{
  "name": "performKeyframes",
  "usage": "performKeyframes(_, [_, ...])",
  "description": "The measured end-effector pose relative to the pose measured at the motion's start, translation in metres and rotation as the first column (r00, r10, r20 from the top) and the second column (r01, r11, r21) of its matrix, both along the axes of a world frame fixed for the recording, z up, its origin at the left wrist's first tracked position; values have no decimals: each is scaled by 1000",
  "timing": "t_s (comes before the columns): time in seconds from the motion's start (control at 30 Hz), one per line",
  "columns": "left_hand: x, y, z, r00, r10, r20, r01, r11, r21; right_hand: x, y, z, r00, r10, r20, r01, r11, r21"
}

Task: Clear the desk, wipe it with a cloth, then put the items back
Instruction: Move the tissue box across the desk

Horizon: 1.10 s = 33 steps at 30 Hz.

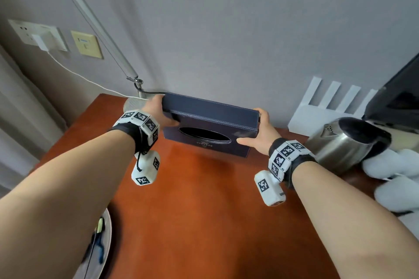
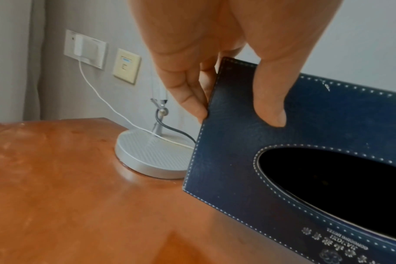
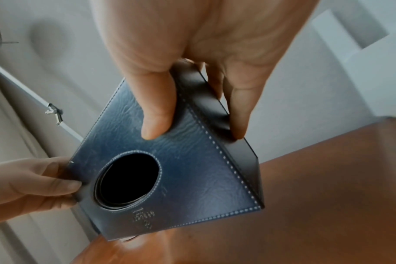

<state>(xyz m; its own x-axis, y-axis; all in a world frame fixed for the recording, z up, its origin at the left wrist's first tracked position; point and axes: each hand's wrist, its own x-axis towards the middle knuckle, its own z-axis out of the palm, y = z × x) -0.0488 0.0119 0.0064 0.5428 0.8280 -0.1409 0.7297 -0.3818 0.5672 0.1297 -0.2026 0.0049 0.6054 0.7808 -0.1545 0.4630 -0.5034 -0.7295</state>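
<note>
Both hands are gripping a dark blue stitched tissue box (image 1: pixel 209 124), one at each short end, and are holding it tilted with its oval opening facing the person, above the far part of the red-brown wooden desk (image 1: pixel 199 199); whether its lower edge is touching the desk cannot be told. The left hand (image 1: pixel 158 108) is pinching the left end, thumb (image 2: pixel 269 100) on the top face and fingers (image 2: pixel 192 96) curled round the side. The right hand (image 1: pixel 260 133) is clamping the right end likewise, thumb (image 3: pixel 157 114) on the face, fingers behind the end wall. Just behind the box's left end the round grey lamp base (image 2: pixel 151 155) is standing on the desk, with a white charger cable (image 2: pixel 106 105) lying across it from a wall socket (image 1: pixel 43 36). To the right, a steel kettle (image 1: pixel 347 142) is sitting close beside the right wrist, with white slippers (image 1: pixel 399 179) next to it and a white slotted stand (image 1: pixel 326 108) against the wall
</note>
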Motion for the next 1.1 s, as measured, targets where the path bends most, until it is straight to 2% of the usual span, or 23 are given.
performKeyframes(0.17, [34, -36, -1, 999, -29, 40, 30, 999, -16, 32, -44, 1, 998, -44, -38, 44, 999, 15])
performKeyframes(0.37, [65, -60, -16, 998, -45, 50, 48, 997, -56, 69, -65, -18, 982, -135, -135, 137, 991, 7])
performKeyframes(0.6, [86, -62, -53, 998, -54, -37, 49, 992, -115, 87, -64, -57, 975, -180, -132, 162, 977, -139])
performKeyframes(0.9, [104, -44, -67, 986, -167, -26, 160, 972, -172, 95, -48, -76, 961, -262, -92, 234, 942, -242])
performKeyframes(1.1, [113, -36, -69, 961, -238, -142, 220, 966, -133, 93, -40, -85, 954, -284, -96, 250, 931, -267])
